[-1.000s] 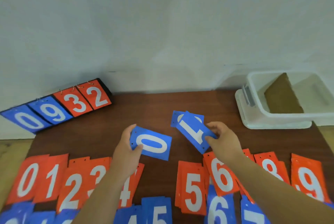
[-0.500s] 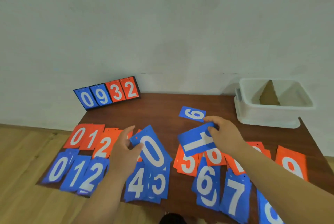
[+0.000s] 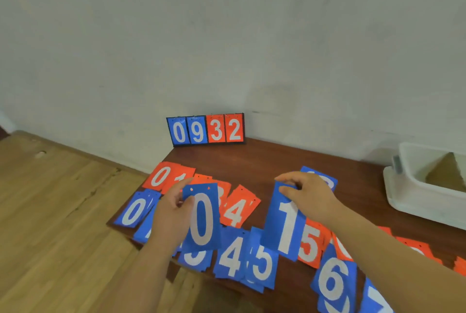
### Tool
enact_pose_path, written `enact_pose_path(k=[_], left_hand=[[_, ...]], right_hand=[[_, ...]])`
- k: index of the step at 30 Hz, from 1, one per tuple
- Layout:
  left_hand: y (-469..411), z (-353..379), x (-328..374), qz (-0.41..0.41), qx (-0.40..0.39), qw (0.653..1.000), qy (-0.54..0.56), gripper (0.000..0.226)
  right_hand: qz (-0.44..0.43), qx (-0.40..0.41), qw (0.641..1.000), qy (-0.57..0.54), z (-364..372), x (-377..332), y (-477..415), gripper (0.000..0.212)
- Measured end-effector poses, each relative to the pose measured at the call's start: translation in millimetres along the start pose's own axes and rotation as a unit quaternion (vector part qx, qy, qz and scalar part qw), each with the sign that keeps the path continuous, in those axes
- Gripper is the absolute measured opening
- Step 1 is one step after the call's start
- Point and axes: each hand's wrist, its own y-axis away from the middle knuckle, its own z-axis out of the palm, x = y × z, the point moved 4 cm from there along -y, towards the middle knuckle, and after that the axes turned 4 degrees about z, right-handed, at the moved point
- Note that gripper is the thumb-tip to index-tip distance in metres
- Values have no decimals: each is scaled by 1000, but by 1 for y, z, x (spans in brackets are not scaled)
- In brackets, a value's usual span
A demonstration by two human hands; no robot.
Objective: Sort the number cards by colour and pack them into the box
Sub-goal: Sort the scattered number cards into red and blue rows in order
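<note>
The right edge cuts off the white box [image 3: 413,194].

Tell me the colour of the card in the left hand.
Blue card, white 0; head view.

Both held cards now stand upright, digits reading straight. The blue 0 card [image 3: 201,216] in the left hand [image 3: 171,214], tilted toward 1 o'clock half a second earlier and lying nearly crosswise a second ago, is vertical, lifted over the blue row. The blue 1 card [image 3: 286,219] in the right hand [image 3: 309,196], turned sideways before, hangs from its top edge with its foot toward 6 o'clock. The view has swung left: the scoreboard [image 3: 205,129] sits at centre and the white box [image 3: 413,186] is cut off at 3 o'clock.
</note>
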Motion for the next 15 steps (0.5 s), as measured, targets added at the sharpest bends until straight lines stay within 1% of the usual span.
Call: enact_pose_path(k=[2, 5, 8, 10, 12, 15], left_hand=[[-14, -22, -8, -9, 0, 1000, 5, 44], [-43, -61, -30, -31, 1, 999, 13, 51], [-73, -110, -55, -54, 54, 997, 25, 49], [-90, -137, -72, -60, 78, 995, 24, 43], [-106, -157, -93, -71, 79, 994, 6, 38], [-131, -177, -126, -95, 65, 993, -30, 38]], right_hand=[[-12, -8, 1000, -7, 22, -21, -17, 24], [-9, -29, 999, -10, 62, -49, -43, 18], [-4, -51, 999, 2, 105, -72, -70, 17], [2, -70, 997, 14, 133, -84, -86, 15], [19, -85, 996, 15, 158, -90, -100, 17], [43, -100, 994, 14, 197, -94, -117, 18]])
